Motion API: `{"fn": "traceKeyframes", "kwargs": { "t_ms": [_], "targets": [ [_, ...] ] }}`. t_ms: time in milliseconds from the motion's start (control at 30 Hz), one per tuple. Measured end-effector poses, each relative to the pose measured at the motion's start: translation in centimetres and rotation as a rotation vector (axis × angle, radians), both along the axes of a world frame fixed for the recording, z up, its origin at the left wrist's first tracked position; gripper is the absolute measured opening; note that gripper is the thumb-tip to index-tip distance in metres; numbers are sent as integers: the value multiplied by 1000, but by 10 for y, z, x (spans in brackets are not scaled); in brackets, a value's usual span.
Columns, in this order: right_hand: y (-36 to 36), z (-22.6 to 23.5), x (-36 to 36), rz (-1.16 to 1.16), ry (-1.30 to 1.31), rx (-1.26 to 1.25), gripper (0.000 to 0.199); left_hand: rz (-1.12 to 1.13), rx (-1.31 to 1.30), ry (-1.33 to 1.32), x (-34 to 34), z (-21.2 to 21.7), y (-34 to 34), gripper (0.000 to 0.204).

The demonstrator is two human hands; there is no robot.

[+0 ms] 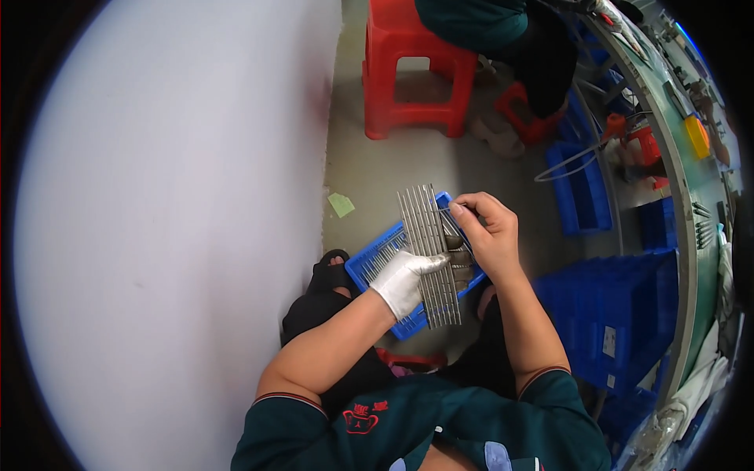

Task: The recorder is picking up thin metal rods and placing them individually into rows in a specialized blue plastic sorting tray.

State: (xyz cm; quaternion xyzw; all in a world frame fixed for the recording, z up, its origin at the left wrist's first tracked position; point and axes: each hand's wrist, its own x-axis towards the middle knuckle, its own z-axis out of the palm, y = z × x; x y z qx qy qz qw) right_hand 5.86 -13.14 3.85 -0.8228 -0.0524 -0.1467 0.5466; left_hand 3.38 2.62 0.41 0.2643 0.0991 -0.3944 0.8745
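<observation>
In a white glove with darkened fingertips, my left hand (402, 281) grips a flat row of several thin metal rods (420, 224), its thumb across their front. The rods lie side by side, with small bands or joints along them. My bare right hand (496, 231) is closed in a pinch beside their upper right edge, on a thin metal piece (446, 209) seen only in part. Below both hands is a blue plastic tray (363, 257) holding many more thin metal rods (379, 261). My left hand and the held rods cover much of it.
A white wall (173, 235) runs along the left. Ahead stands a red stool (416, 118) with another person (503, 31) seated on it. Blue bins (613, 314) stack under the green-topped workbench (695, 267) at right. A pale green scrap (341, 205) lies on the floor.
</observation>
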Motion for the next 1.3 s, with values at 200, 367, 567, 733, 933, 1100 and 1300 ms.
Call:
{"fn": "traceKeyframes", "kwargs": {
  "t_ms": [200, 367, 567, 733, 933, 1100, 1300],
  "targets": [
    [1, -3, 0, -19, -31, 19, 7, -14, -30, -14, -1, -4, 2, 36],
    [1, 0, 0, -26, -14, 6, 8, -4, -31, 15, -1, -2, 3, 36],
    [-2, 9, 0, 44, -316, -378, 5, 10, 54, -73, -1, -4, 3, 33],
    [5, 3, -2, -20, -310, -341, 7, -58, 68, -76, 1, -13, 6, 40],
    [7, 3, 0, -18, -497, -551, 12, 12, 153, -80, 0, -11, -1, 27],
    [9, 2, 0, -9, -533, -641, 13, 30, 188, -97, -2, -16, -1, 24],
    [9, 8, -1, 2, -578, -571, 12, 11, 273, -27, 1, -4, -3, 30]
  ]
}}
